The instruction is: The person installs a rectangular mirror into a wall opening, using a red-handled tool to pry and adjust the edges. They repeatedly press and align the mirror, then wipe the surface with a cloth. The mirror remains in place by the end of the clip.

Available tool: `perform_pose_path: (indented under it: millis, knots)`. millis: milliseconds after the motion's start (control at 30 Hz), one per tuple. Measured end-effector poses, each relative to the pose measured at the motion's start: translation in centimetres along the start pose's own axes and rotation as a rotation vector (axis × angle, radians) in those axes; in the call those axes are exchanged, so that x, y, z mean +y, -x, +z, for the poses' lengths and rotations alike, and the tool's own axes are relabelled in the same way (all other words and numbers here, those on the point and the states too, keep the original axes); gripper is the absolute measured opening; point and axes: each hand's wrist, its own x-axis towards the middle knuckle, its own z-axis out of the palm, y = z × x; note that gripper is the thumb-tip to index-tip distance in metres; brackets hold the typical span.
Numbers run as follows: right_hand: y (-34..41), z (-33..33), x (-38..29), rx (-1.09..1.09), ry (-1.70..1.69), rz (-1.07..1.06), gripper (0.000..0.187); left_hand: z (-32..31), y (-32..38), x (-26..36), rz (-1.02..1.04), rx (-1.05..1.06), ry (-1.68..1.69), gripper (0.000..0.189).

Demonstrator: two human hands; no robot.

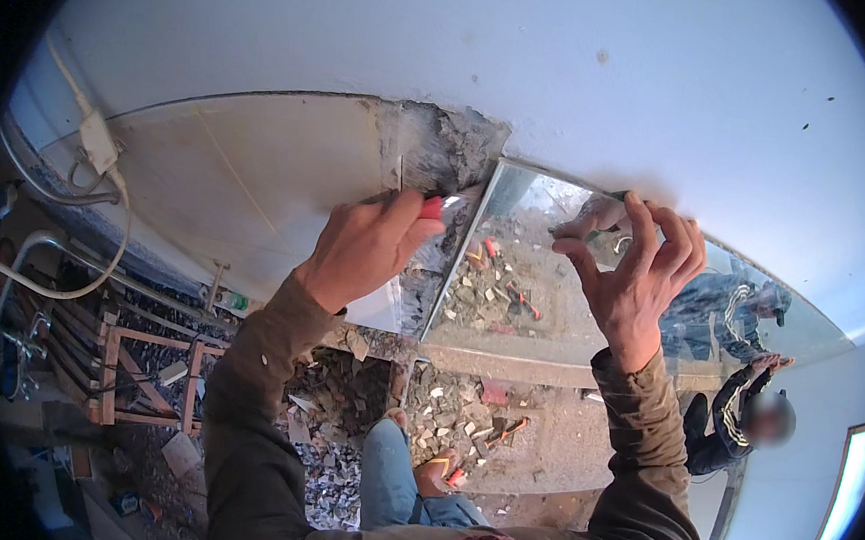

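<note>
My left hand (pixel 363 246) grips a red-handled tool (pixel 432 208), its shiny end pointing at a strip of rough broken plaster (pixel 452 147). Most of the tool is hidden by my fingers. Right of that strip, a large mirror (pixel 506 298) is set against the pale wall. My right hand (pixel 632 273) is spread at its upper part, fingertips at the top edge and thumb before the glass. A small dark piece shows by those fingertips, too unclear to name. Left of the plaster lies a smooth beige wall panel (pixel 274 161).
Rubble (pixel 441 413) covers the ground around my feet, with an orange-handled tool (pixel 508 431) on it. Another person (pixel 723 418) reaches to the mirror's right end. At left are a white cable (pixel 99 143), a metal pipe (pixel 28 242) and a wooden frame (pixel 111 375).
</note>
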Motion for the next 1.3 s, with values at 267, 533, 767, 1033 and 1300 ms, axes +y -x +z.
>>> perform_pose_path:
  millis: [267,533,767,1033,1300]
  knots:
    - [0.0,0.3,0.2,0.031,-0.009,-0.008,0.087,0.5,0.7,-1.0,0.136,-0.244,-0.252,0.032]
    - [0.2,0.5,0.4,0.049,0.023,-0.017,0.091,5.7,10.0,-4.2,0.011,-0.471,-0.241,0.033]
    - [-0.3,-0.7,0.1,-0.056,-0.004,0.003,0.077,3.0,13.9,-3.3,-0.171,-0.434,-0.331,0.031]
    - [-0.6,-0.7,0.2,-0.055,-0.066,0.040,0.076,-1.7,17.9,2.8,-0.644,-0.319,-0.227,0.030]
    - [-0.6,-1.3,0.1,-0.093,-0.101,0.071,0.065,-2.5,17.3,9.0,-0.768,-0.005,0.202,0.028]
